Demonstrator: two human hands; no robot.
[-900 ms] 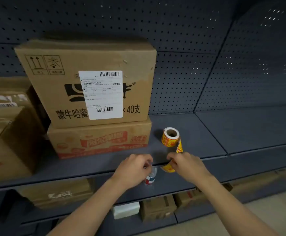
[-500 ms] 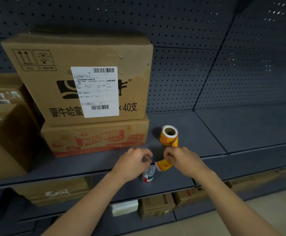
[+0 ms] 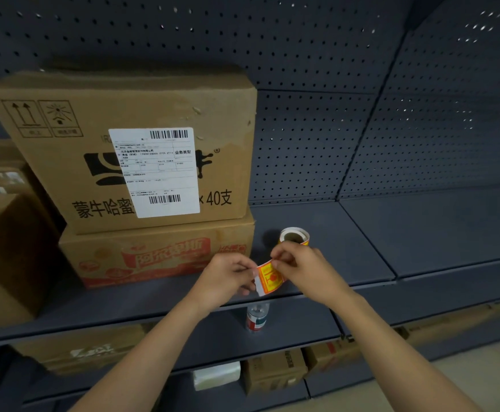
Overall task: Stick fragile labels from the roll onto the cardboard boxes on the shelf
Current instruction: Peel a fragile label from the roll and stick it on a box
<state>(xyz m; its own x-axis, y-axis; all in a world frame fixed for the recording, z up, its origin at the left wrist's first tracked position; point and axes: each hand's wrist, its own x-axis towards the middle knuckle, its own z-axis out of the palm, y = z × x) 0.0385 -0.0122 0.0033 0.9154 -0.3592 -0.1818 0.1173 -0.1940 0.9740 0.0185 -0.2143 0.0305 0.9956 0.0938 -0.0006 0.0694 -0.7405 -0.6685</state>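
Observation:
A roll of orange-yellow fragile labels [image 3: 294,235] stands on the dark shelf [image 3: 346,251], just right of two stacked cardboard boxes. Its loose strip runs down to my hands. My left hand [image 3: 226,278] pinches the white end of the strip. My right hand [image 3: 300,270] pinches the top edge of the orange label [image 3: 269,278] between them. The upper box [image 3: 64,162] carries a white shipping label. The lower box [image 3: 159,251] has red print on its front.
More cardboard boxes [image 3: 2,233] stand at the left of the shelf. A small bottle [image 3: 256,318] stands on the shelf below my hands, with further boxes [image 3: 274,371] lower down. Perforated back panels [image 3: 361,114] close off the rear; bare shelf extends to the right.
Both hands rose and came together on the strip's end. The orange label now faces me, held between the fingers of both hands. The roll has stayed in place.

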